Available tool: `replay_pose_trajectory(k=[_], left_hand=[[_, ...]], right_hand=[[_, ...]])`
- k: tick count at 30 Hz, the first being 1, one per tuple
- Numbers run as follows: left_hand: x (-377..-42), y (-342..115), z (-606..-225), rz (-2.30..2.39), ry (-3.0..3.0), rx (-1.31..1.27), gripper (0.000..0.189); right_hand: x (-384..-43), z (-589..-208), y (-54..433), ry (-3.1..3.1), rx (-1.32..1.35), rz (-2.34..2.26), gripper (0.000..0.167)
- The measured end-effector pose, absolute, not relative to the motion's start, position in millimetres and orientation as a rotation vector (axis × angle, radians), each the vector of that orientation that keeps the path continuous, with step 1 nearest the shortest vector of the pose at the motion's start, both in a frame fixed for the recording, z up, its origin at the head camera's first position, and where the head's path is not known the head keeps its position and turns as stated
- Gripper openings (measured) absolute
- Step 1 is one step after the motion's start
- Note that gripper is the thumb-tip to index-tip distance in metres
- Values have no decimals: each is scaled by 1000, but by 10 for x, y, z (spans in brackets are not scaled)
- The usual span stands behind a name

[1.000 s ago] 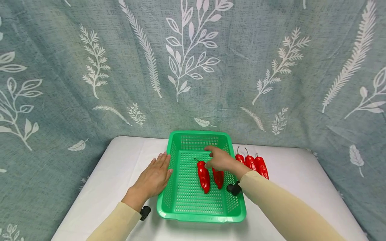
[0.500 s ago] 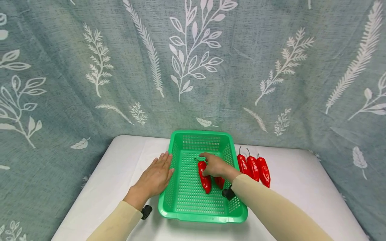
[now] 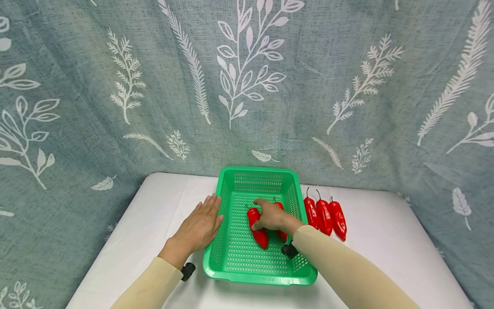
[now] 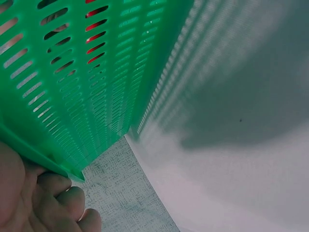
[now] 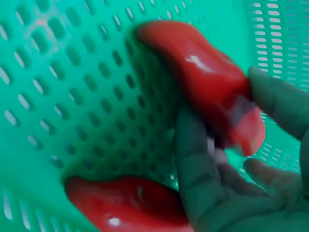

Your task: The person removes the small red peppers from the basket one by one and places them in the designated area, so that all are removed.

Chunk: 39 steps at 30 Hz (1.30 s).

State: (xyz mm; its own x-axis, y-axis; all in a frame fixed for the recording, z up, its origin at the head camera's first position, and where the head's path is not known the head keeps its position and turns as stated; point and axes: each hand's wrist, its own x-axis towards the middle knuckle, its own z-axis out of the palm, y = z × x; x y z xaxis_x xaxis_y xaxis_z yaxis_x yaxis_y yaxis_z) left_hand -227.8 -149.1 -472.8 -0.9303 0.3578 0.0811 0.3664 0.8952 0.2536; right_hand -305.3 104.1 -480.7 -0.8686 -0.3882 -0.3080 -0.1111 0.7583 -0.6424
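Note:
A green perforated plastic basket stands on the white table with two shiny red chili peppers inside. My right hand reaches into it and pinches the left chili pepper between thumb and fingers. In the right wrist view this chili pepper slants between the fingers, close over the basket floor. The second chili pepper lies beside the hand, partly covered by it in the head view. My left hand rests with straight fingers along the basket's left rim; its fingertips show just outside that rim in the left wrist view.
Right of the basket, three more red chili peppers lie in a row on the white tablecloth. A grey-green curtain with white leaf patterns hangs behind the table.
My right hand has come down and slightly left onto the left chili pepper, whose stem end has shifted left. The left hand stays on the rim.

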Motion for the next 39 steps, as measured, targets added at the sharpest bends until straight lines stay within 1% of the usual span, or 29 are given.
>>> replay_pose_trajectory(k=[5, 12, 19, 33, 39], left_hand=[[-2277, -1479, -4736, -426, -3009, -583, 63], [-2277, -1478, -4729, -441, -3012, -585, 63], [-2275, -1479, -4729, -450, -3012, -583, 64], [-2285, -1485, -4719, -444, -3028, -577, 64], [-2293, -1489, -4713, -449, -3030, -578, 64]], right_hand=[[-3026, -4822, 1032, 2456, -394, -944, 83], [-3032, -4795, 1056, 2339, -379, -1177, 77], [-3058, -4745, 1082, 2348, -363, -1308, 68], [-3072, -4713, 1167, 2416, -385, -1410, 72], [-3045, -4655, 1207, 2395, -373, -1453, 70]])
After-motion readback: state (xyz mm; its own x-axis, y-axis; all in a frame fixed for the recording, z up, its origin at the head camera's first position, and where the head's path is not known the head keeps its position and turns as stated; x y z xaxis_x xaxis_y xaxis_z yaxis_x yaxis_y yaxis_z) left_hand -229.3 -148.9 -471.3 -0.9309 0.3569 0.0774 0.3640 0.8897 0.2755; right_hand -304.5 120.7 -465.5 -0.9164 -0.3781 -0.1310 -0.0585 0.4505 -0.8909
